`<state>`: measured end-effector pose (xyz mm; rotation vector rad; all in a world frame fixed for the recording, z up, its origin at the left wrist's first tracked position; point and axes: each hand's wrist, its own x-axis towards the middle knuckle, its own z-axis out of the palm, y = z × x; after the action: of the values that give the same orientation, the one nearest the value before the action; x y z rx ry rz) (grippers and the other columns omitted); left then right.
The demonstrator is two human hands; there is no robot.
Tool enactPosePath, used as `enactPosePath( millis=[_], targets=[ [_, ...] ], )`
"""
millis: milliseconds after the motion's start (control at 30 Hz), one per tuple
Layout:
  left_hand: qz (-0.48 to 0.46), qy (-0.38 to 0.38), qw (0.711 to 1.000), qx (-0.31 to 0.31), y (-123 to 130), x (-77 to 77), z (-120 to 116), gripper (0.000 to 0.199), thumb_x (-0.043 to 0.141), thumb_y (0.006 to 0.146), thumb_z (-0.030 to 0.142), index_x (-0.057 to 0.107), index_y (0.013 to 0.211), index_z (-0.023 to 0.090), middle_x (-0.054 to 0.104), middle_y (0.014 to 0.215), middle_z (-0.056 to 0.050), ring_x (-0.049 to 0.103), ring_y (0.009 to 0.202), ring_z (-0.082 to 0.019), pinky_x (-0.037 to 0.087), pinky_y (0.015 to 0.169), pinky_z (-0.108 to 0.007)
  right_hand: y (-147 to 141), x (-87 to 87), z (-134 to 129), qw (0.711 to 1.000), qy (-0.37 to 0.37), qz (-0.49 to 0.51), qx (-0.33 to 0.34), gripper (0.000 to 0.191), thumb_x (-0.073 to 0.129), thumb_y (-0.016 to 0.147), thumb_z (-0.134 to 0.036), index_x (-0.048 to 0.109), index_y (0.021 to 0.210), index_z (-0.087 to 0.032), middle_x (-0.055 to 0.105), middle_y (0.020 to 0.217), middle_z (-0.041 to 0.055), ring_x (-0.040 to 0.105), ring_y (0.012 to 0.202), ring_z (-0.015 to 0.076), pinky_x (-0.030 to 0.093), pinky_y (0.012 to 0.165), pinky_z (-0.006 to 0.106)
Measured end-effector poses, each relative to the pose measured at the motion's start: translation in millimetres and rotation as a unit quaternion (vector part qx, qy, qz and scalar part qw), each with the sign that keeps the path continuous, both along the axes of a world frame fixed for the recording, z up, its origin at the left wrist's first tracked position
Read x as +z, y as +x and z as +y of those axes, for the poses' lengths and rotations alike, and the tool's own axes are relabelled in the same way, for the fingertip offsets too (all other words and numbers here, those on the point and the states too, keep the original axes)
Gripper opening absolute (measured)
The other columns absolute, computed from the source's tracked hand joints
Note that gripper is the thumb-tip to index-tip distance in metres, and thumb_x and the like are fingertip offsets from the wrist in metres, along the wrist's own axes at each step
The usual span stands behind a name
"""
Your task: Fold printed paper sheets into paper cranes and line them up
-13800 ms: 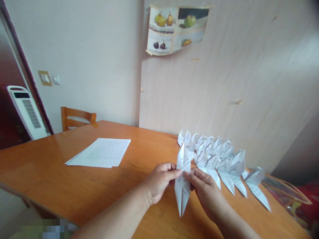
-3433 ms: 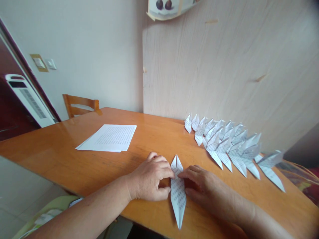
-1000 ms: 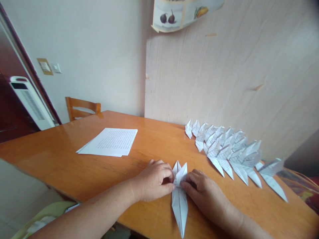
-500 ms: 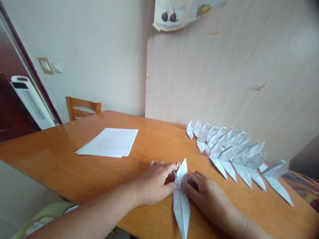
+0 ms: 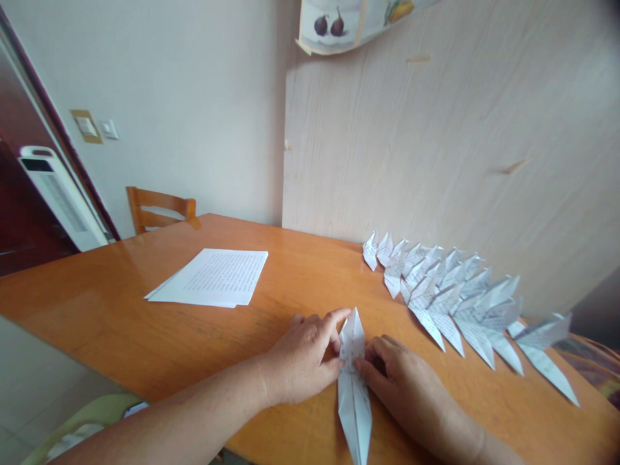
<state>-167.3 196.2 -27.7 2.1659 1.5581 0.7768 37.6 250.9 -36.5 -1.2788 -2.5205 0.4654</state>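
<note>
A long folded paper piece (image 5: pixel 355 407), pointed at both ends with print on its upper part, lies near the table's front edge. My left hand (image 5: pixel 310 352) grips its left side, thumb on the middle and index finger by the upper tip. From the right, my right hand (image 5: pixel 404 381) pinches the same piece at its middle, thumb on top. The fingers beneath the paper are partly hidden. Beyond my right hand, several folded paper pieces (image 5: pixel 455 294) of similar make stand in overlapping rows.
A stack of printed sheets (image 5: pixel 213 278) lies on the left of the wooden table (image 5: pixel 121 336). A wooden chair (image 5: pixel 162 210) stands behind the table's far left edge. A pale board (image 5: pixel 387 148) rises along the back.
The upper part of the folded paper now lies flatter and closed together, where flaps stood apart before. My left index finger has moved up towards the tip.
</note>
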Motion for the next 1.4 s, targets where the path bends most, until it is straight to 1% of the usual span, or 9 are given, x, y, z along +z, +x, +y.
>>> enactPosePath(
  millis=[167, 300, 433, 600, 733, 833, 1033, 1233, 1400],
  targets=[
    [-0.005, -0.009, 1.0, 0.013, 2, 1.8, -1, 0.069, 0.062, 0.081, 0.013, 0.033, 0.142, 0.028, 0.068, 0.103, 0.0, 0.059, 0.101, -0.023, 0.039, 0.096, -0.043, 0, -1.5, -1, 1.0, -0.001, -0.002, -0.012, 0.019, 0.056, 0.091, -0.033, 0.054, 0.075, -0.023, 0.062, 0.079, 0.0023, 0.057, 0.072, 0.0189, 0.036, 0.064, 0.031],
    [-0.009, -0.012, 1.0, 0.021, 2, 1.5, -1, 0.062, 0.063, 0.079, 0.013, 0.039, 0.134, 0.026, 0.066, 0.1, 0.0, 0.059, 0.098, -0.022, 0.04, 0.093, -0.042, 0, -2.2, -2, 0.999, -0.02, 0.014, -0.023, 0.013, 0.057, 0.09, -0.032, 0.054, 0.081, -0.023, 0.064, 0.08, 0.0018, 0.059, 0.073, 0.0191, 0.038, 0.064, 0.031],
    [-0.01, -0.003, 1.0, 0.027, 2, -1.6, 0, 0.057, 0.063, 0.076, 0.011, 0.042, 0.127, 0.025, 0.064, 0.101, -0.001, 0.059, 0.096, -0.021, 0.042, 0.091, -0.039, 1, -2.0, -1, 0.999, -0.035, 0.024, -0.029, 0.012, 0.058, 0.089, -0.033, 0.052, 0.086, -0.024, 0.065, 0.079, 0.0009, 0.06, 0.07, 0.0186, 0.038, 0.062, 0.03],
    [-0.021, 0.019, 0.999, 0.032, 1, -4.3, 0, 0.046, 0.065, 0.074, 0.012, 0.047, 0.116, 0.023, 0.061, 0.103, -0.002, 0.058, 0.098, -0.02, 0.042, 0.089, -0.038, 1, -2.0, -1, 0.999, -0.03, 0.02, -0.025, 0.012, 0.058, 0.088, -0.033, 0.051, 0.085, -0.024, 0.065, 0.078, 0.0012, 0.061, 0.07, 0.019, 0.037, 0.061, 0.029],
    [0.021, 0.031, 0.999, 0.02, 0, -1.1, 0, 0.029, 0.065, 0.076, 0.013, 0.054, 0.101, 0.023, 0.06, 0.102, -0.002, 0.056, 0.099, -0.022, 0.04, 0.088, -0.038, 1, -2.4, 0, 0.999, -0.027, 0.016, -0.025, 0.011, 0.057, 0.088, -0.033, 0.052, 0.085, -0.024, 0.065, 0.078, 0.0013, 0.061, 0.07, 0.0192, 0.037, 0.061, 0.03],
    [0.055, 0.054, 0.997, 0.002, -1, 1.9, -1, 0.022, 0.064, 0.08, 0.014, 0.061, 0.099, 0.024, 0.059, 0.104, -0.003, 0.054, 0.102, -0.023, 0.038, 0.089, -0.039, 1, -3.3, 1, 0.999, -0.033, 0.015, -0.019, 0.012, 0.057, 0.088, -0.033, 0.052, 0.084, -0.024, 0.065, 0.078, 0.0009, 0.061, 0.07, 0.0191, 0.037, 0.061, 0.03],
    [0.095, 0.098, 0.99, -0.04, 2, 4.1, -3, 0.017, 0.064, 0.084, 0.013, 0.066, 0.095, 0.025, 0.064, 0.111, 0.0, 0.05, 0.107, -0.023, 0.034, 0.092, -0.039, 2, -4.6, 1, 0.999, -0.029, 0.023, -0.015, 0.012, 0.057, 0.089, -0.033, 0.052, 0.083, -0.024, 0.065, 0.077, 0.0014, 0.06, 0.07, 0.0192, 0.035, 0.06, 0.03],
    [0.093, 0.087, 0.991, -0.042, 2, 4.5, -3, 0.019, 0.065, 0.084, 0.012, 0.067, 0.096, 0.027, 0.07, 0.104, 0.004, 0.05, 0.108, -0.022, 0.032, 0.091, -0.039, 2, -2.9, 1, 0.999, -0.026, 0.02, -0.012, 0.013, 0.057, 0.089, -0.033, 0.051, 0.082, -0.024, 0.065, 0.077, 0.0014, 0.06, 0.07, 0.019, 0.035, 0.06, 0.03],
    [0.065, 0.066, 0.995, -0.024, 1, 5.8, -2, 0.029, 0.062, 0.081, 0.011, 0.063, 0.105, 0.028, 0.068, 0.104, -0.001, 0.051, 0.112, -0.024, 0.033, 0.093, -0.04, 1, -0.3, 0, 0.999, -0.031, 0.023, -0.007, 0.009, 0.057, 0.088, -0.03, 0.053, 0.083, -0.023, 0.065, 0.079, 0.0013, 0.06, 0.071, 0.0188, 0.036, 0.061, 0.029]
  ],
)
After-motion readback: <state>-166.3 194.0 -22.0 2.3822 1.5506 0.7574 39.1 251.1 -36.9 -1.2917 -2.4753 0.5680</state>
